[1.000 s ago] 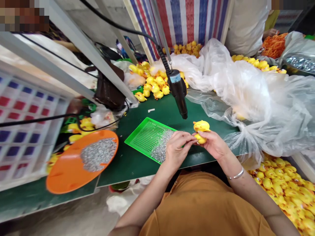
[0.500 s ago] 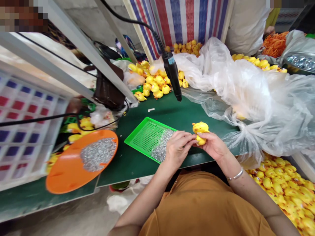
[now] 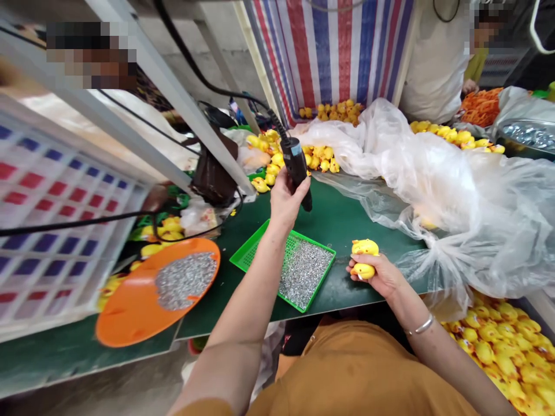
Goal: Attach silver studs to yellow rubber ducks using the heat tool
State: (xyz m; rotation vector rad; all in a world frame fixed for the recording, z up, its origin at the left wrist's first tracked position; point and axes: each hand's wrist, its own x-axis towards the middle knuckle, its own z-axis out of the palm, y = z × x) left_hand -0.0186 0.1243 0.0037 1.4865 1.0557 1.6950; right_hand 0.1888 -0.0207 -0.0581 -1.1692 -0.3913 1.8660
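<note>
My left hand (image 3: 285, 202) is raised over the table with its fingers wrapped round a black electric screwdriver (image 3: 296, 163), which hangs from a coiled cord with its tip down. Below that forearm lies a green mesh tray (image 3: 248, 249) with small silver screws (image 3: 306, 271) heaped in its right part. My right hand (image 3: 384, 277) holds a yellow toy duck (image 3: 365, 248) just above the table's front edge, thumb across its middle. The duck lies tilted on its side, and part of it is hidden by the fingers.
An orange plate (image 3: 125, 312) with more silver pieces sits at left. Yellow ducks (image 3: 323, 159) pile up at the back, and many more (image 3: 507, 346) fill a container at lower right. Clear plastic sheeting (image 3: 455, 179) covers the table's right side. A metal post (image 3: 191, 110) slants at left.
My left hand has left the duck, moved up and away, and taken hold of the electric screwdriver. The right hand keeps the duck, now turned more onto its side. The view has shifted slightly.
</note>
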